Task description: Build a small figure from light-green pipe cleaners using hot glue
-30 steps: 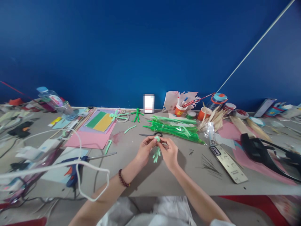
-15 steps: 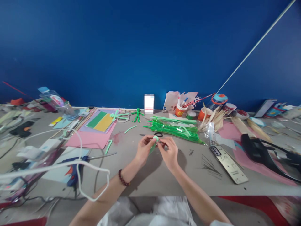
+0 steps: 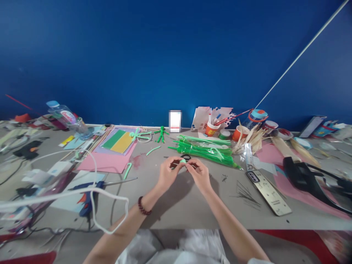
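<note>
Over the middle of the grey table, my left hand and my right hand pinch a small light-green pipe-cleaner piece between their fingertips. Most of the piece is hidden by my fingers. A beaded bracelet circles my left wrist. Just behind my hands lie black-handled scissors and a bundle of green pipe cleaners. A small dark-green pipe-cleaner figure stands further back.
Pink paper with green and yellow sheets lies at the left, beside a glue gun and a white cable. A phone and a black tool are at the right. Cups of pens stand by the blue wall.
The dangling green legs of the piece have been drawn up between my fingers. Both hands have risen slightly and moved closer together.
</note>
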`<state>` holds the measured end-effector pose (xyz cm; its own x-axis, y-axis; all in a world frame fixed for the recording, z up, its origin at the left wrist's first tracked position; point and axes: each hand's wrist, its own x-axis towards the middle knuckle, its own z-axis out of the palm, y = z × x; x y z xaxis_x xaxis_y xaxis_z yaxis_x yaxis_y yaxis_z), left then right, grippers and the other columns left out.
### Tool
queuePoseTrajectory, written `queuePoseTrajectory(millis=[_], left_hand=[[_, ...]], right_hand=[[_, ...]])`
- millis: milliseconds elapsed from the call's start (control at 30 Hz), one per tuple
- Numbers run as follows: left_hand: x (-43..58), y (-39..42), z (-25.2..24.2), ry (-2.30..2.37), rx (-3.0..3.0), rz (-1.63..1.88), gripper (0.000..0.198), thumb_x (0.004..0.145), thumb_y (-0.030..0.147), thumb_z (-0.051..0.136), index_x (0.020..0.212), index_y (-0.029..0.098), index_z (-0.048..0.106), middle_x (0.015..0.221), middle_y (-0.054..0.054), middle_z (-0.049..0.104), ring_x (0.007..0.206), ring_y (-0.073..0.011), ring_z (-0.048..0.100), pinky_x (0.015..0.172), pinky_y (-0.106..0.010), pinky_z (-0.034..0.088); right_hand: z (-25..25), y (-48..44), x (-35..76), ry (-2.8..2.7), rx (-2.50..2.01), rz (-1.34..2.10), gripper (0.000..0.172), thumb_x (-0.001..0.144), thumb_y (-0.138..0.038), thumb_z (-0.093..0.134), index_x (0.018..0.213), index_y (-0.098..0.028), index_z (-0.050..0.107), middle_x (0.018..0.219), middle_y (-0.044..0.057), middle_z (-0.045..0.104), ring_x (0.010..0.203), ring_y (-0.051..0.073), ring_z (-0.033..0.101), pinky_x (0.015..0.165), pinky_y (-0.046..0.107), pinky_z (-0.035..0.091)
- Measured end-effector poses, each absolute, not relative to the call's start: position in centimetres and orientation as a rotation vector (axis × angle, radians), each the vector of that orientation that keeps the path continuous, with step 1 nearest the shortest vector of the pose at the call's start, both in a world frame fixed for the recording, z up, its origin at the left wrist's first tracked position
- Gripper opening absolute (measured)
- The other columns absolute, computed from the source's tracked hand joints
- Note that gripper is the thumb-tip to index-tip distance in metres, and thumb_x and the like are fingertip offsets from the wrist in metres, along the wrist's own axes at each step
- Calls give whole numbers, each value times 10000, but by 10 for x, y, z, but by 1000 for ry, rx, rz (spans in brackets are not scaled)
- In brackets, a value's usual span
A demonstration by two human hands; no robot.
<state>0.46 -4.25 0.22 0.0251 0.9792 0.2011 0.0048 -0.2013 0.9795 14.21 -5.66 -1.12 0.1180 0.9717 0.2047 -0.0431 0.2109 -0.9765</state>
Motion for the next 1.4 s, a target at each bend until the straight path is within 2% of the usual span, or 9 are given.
queuePoseTrajectory(millis=[200,400,600,733,867,967,1100,1233,1400], left_hand=[[-1,-42,1,1073,1737,1332,146,779,317,618,879,236,688,891,-61,668,806,-176,606,711,-264,478],[-2,-40,-2,1048,1702,1319,137,759,302,636,865,235,693,887,-59,671,815,-180,602,740,-272,479],[2,-34,-6,1049,1380,1205,213,691,336,694,831,176,696,815,-56,688,679,-158,623,637,-257,513],[3,-34,-7,1048,1307,1256,233,641,322,734,818,169,723,897,-72,695,729,-173,633,670,-280,529],[4,-37,-4,1039,1408,1285,289,617,310,758,886,207,733,997,-72,677,815,-188,636,736,-294,529],[4,-39,-2,1044,1492,1276,299,643,299,744,933,225,724,1022,-68,655,809,-176,635,740,-285,530],[5,-39,-1,1037,1505,1261,282,711,310,682,975,214,704,995,-74,649,807,-175,632,704,-281,540],[6,-40,-3,1040,1359,1291,416,672,289,718,1069,214,620,892,-44,667,772,-160,636,694,-269,538],[6,-43,-2,1048,1403,1323,272,688,309,707,923,196,628,867,-40,649,777,-165,639,691,-263,532]], right_hand=[[-12,-52,145,-1009,-1011,1320,239,663,-382,724,700,-174,614,618,-17,577,553,103,531,569,243,457],[-12,-52,144,-911,-991,1443,238,647,-372,730,682,-173,605,618,-11,585,572,116,548,578,249,464],[-11,-51,143,-924,-947,1454,255,675,-406,699,678,-187,569,649,4,590,579,124,553,580,262,483],[-10,-50,141,-903,-955,1429,299,633,-430,730,677,-184,566,633,-6,576,558,117,540,578,263,482],[-9,-50,142,-905,-988,1380,332,637,-472,714,676,-181,560,622,-17,551,543,109,523,581,260,477],[-9,-50,142,-888,-967,1387,336,635,-470,720,669,-176,561,624,-13,551,549,114,526,579,266,479],[-10,-50,142,-898,-928,1412,324,655,-474,703,677,-181,567,648,-10,560,575,119,531,604,276,482],[-13,-49,142,-866,-927,1428,324,633,-467,723,681,-179,581,659,-7,575,572,121,533,601,276,478],[-15,-48,143,-858,-944,1439,317,633,-453,728,678,-177,578,647,-9,576,565,120,534,581,267,471]])
